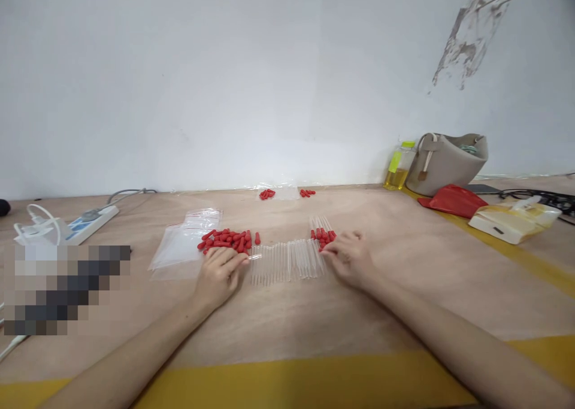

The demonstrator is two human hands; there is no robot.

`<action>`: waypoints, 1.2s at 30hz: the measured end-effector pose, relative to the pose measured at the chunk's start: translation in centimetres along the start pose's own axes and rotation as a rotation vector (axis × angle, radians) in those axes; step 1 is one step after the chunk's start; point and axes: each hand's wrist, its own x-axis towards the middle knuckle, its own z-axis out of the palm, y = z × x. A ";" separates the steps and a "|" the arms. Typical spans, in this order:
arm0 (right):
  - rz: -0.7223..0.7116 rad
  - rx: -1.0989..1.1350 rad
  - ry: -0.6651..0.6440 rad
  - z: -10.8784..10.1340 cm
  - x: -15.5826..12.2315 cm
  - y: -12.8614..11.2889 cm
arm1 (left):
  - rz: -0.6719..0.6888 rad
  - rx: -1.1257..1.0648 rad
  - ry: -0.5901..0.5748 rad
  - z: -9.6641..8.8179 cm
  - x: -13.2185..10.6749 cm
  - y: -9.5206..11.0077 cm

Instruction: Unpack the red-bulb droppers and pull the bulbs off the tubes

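Observation:
My left hand (220, 274) is closed in a pinch beside a pile of red rubber bulbs (228, 239). A short clear dropper tube (255, 256) sticks out sideways from its fingertips. To its right, many thin clear dropper tubes (285, 262) lie side by side in a row, tips toward me. My right hand (351, 258) is at the row's right end, thumb and finger closed at a red bulb (321, 249). Just beyond those fingers lie several droppers (320, 224) with red bulbs fitted, their clear tips pointing to the wall.
Clear zip bags (179, 244) lie left of the bulb pile. A bag with red-bulbed droppers (286, 193) lies by the wall. At right are a bottle (398, 168), a grey handbag (451, 163), a red pouch (453, 200) and a tissue pack (512, 220). A power strip (92, 224) is at left.

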 end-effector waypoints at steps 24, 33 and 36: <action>0.639 0.210 -0.290 -0.8 0.3 4.8 | -0.027 -0.110 -0.107 1.7 0.1 0.0; 0.641 0.194 -0.232 -0.1 0.2 4.2 | -0.075 -0.244 -0.209 0.6 0.4 1.1; 0.667 0.241 -0.246 0.3 0.1 4.5 | -0.064 -0.242 -0.227 0.4 0.4 0.9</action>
